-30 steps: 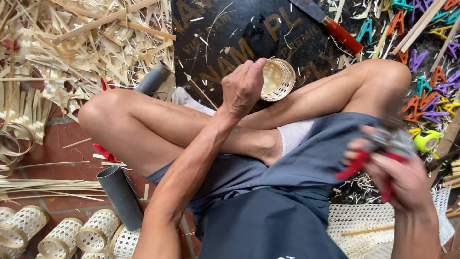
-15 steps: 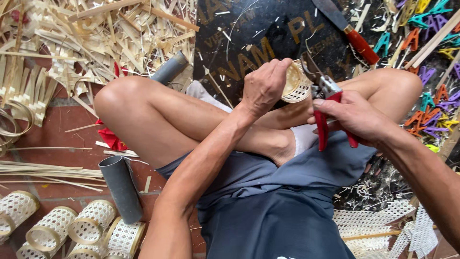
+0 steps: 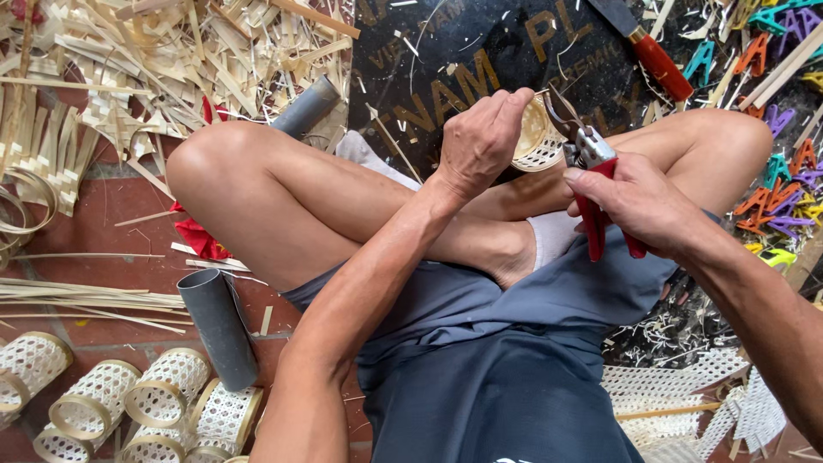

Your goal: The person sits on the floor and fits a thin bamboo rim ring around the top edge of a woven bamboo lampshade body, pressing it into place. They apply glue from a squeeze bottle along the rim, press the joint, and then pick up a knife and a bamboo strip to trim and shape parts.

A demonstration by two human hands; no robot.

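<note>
shears at the rim of a small woven basket

seated cross-legged on a red tile floor, seen from above; left hand (image 3: pixel 484 141) curled around a small woven basket (image 3: pixel 536 135), fingers over its near side, thumb side toward the open mouth; basket held tilted above the crossed shins, mouth turned up toward the camera, pale rim showing; right hand (image 3: pixel 639 201) closed tight around the red handles of a pair of shears (image 3: pixel 593 171); metal blades pointed up and left, tips right at the basket's rim, possibly touching it, though hard to tell from this angle.

behind the hands, a dark printed mat (image 3: pixel 480 51) strewn with thin splinters; on it, top right, a knife with a red handle (image 3: pixel 651 53); further right, a scatter of coloured plastic clips (image 3: pixel 776 184); top left, a heap of pale bamboo strips (image 3: pixel 129 60); one grey pipe (image 3: pixel 304 107) lying beyond the left knee, another grey pipe (image 3: pixel 219 326) lying on the tiles beside the left thigh; bottom left, a row of finished woven cylinders (image 3: pixel 94 399) lying on their sides, close together; bottom right, flat pieces of white woven mesh (image 3: pixel 686 390) beside the blue shorts.
</note>
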